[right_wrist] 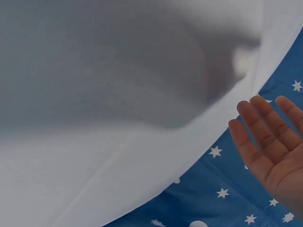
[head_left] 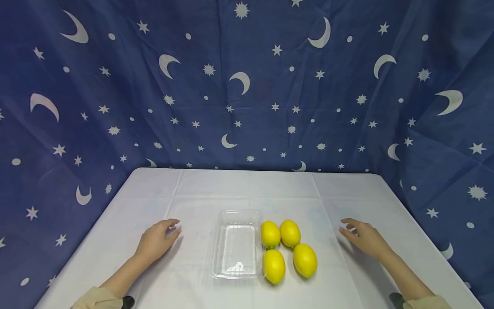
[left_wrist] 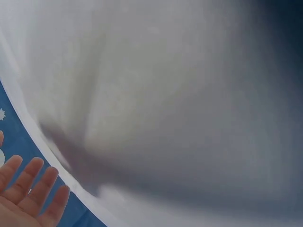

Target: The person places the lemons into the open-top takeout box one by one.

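Observation:
In the head view a clear plastic box lies on the white-covered table. Several yellow lemons are grouped just right of it: a back left lemon, a back right lemon, a front left lemon and a front right lemon. My left hand hovers left of the box, fingers relaxed and holding nothing. On the other side, my right hand is over the table to the right of the lemons, also holding nothing. Both wrist views show loosely extended fingers above the cloth.
The white tablecloth carries fold creases and the hands' shadows. A dark blue curtain printed with moons and stars hangs behind the table and along both sides.

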Demonstrator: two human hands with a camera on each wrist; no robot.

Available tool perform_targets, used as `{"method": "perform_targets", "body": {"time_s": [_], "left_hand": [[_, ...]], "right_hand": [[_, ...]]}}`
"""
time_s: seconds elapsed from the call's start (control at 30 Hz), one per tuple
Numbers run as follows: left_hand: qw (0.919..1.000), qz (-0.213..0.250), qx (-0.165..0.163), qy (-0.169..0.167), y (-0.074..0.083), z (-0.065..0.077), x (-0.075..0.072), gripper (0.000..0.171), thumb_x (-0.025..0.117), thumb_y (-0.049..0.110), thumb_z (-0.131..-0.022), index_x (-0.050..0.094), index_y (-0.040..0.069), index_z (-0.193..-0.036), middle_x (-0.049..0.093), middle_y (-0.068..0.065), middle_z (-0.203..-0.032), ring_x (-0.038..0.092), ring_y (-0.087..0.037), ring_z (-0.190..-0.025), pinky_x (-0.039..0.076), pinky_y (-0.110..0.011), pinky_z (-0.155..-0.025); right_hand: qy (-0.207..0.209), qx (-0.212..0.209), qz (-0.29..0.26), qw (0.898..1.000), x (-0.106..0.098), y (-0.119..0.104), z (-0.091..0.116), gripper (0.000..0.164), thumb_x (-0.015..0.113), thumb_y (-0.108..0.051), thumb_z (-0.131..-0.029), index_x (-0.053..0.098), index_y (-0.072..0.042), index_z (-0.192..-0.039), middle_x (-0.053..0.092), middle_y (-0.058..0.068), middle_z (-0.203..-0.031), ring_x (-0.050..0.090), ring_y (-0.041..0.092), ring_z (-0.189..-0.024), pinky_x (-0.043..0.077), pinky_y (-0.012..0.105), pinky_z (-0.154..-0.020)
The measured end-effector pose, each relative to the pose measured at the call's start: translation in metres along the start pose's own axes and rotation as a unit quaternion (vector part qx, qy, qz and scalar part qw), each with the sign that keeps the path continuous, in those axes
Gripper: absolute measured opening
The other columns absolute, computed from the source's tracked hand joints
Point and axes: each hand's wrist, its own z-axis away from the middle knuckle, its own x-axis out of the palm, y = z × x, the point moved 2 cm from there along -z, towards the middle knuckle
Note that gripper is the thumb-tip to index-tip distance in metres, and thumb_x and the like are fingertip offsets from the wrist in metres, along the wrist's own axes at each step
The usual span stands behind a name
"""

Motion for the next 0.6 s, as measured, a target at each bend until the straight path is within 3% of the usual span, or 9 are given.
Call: {"method": "perform_targets", "body": {"time_s": [0.27, 0.6], "left_hand": [[0.996, 0.082, -0.032, -0.015, 0.007, 0.0, 0.003, 0.033, 0.066, 0.017, -0.087, 0.063, -0.001, -0.114, 0.068, -0.02, -0.102, 0.065, -0.039, -0.094, 0.055, -0.051, -0.08], [0.982, 0.174, -0.065, -0.031, 0.022, -0.001, 0.007, 0.03, 0.065, 0.013, -0.088, 0.064, -0.001, -0.114, 0.07, -0.015, -0.099, 0.067, -0.032, -0.091, 0.056, -0.043, -0.08]], "right_hand": [[0.004, -0.011, -0.028, 1.0, -0.004, -0.015, 0.0, 0.039, 0.063, -0.022, -0.09, 0.059, 0.005, -0.117, 0.067, 0.023, -0.098, 0.066, 0.032, -0.081, 0.057, 0.047, -0.071], [0.002, -0.012, -0.041, 0.999, -0.004, -0.041, 0.005, 0.042, 0.064, -0.023, -0.089, 0.057, 0.004, -0.119, 0.066, 0.024, -0.103, 0.065, 0.037, -0.088, 0.056, 0.051, -0.077]]}}
